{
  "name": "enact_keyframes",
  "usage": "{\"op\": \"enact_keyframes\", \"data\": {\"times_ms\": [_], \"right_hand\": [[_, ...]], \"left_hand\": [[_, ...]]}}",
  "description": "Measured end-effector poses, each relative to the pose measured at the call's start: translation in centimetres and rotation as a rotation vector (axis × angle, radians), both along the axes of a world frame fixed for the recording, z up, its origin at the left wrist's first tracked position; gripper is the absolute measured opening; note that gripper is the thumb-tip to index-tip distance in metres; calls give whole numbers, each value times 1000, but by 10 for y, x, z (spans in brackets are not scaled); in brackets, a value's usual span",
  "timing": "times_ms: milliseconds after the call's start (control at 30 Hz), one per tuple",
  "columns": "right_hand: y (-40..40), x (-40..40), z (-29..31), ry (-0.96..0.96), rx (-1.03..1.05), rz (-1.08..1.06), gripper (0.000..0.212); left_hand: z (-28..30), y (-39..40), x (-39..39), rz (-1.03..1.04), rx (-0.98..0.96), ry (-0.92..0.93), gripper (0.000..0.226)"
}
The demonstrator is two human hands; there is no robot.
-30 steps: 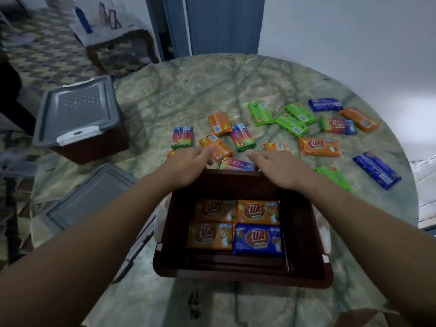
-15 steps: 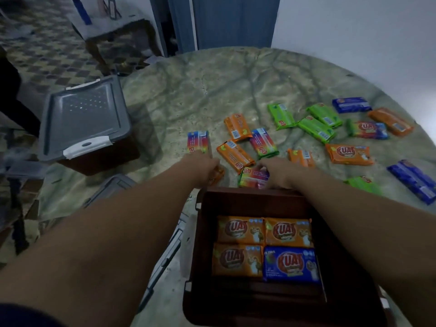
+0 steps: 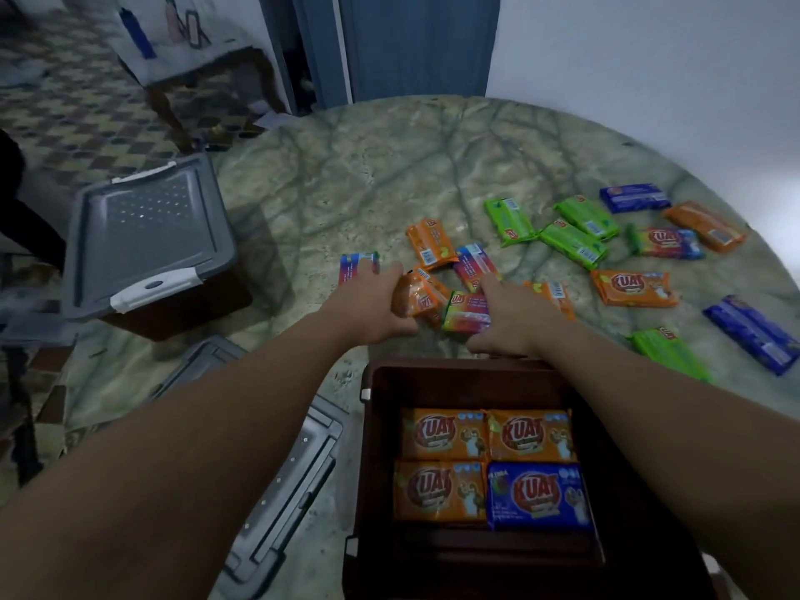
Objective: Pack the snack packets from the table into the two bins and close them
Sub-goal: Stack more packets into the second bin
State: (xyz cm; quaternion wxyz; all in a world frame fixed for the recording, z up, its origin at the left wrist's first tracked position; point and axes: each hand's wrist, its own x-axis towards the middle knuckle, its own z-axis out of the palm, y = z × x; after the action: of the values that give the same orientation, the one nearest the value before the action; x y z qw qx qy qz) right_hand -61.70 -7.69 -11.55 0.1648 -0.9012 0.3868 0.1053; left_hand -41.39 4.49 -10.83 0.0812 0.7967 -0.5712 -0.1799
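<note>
Pick-up step: left hand (image 3: 372, 305) clamped on orange packet (image 3: 417, 298), right hand (image 3: 515, 316) flat on multicoloured packet (image 3: 465, 316), both 12 o'clock of open bin (image 3: 476, 378); next, grip and carry back into bin.

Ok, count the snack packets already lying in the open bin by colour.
Orange packets: 3
Blue packet: 1
Total in the open bin: 4
</note>
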Motion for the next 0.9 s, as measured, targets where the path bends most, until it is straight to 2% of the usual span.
{"op": "enact_keyframes", "data": {"times_ms": [133, 300, 500, 567, 700, 900], "right_hand": [[2, -13, 20, -168, -23, -70, 81], [16, -43, 39, -369, -177, -132, 73], [59, -90, 48, -536, -252, -111, 70], [75, -106, 50, -495, -238, -60, 72], [92, -132, 45, -262, -123, 98, 70], [93, -132, 28, 10, -255, 300, 71]], "left_hand": [[25, 0, -11, 0, -129, 18, 67], [50, 13, -40, 19, -257, -39, 82], [56, 48, -84, -58, -335, -140, 70], [51, 64, -97, -121, -331, -166, 72], [29, 84, -118, -261, -230, -227, 75], [7, 97, -121, -402, -148, -349, 70]]}}
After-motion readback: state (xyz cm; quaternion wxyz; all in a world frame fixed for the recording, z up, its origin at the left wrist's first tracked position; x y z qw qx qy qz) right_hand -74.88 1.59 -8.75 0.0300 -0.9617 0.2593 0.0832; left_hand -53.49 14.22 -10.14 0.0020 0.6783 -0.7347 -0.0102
